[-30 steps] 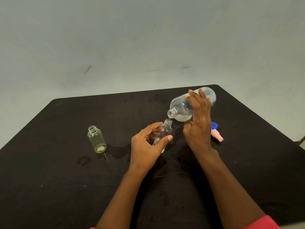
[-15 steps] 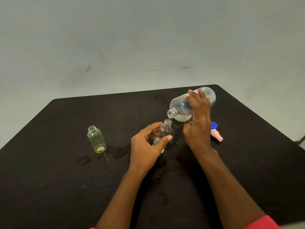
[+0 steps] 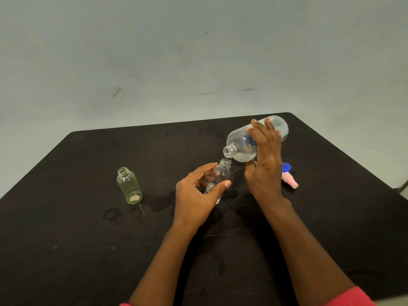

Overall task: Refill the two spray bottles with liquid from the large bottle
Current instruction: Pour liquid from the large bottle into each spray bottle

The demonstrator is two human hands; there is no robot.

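My right hand (image 3: 265,164) grips the large clear bottle (image 3: 241,146), tipped with its open mouth down to the left. Right below that mouth is the open neck of a small clear spray bottle (image 3: 220,173), which my left hand (image 3: 196,195) holds upright on the black table (image 3: 66,239); a thin trickle of liquid falls into it. A second small bottle (image 3: 129,185), greenish and uncapped, stands alone to the left.
A blue cap (image 3: 286,167) and a pink spray head (image 3: 290,181) lie on the table just right of my right hand. Wet patches (image 3: 159,202) darken the table between the two small bottles. A pale wall rises behind the table.
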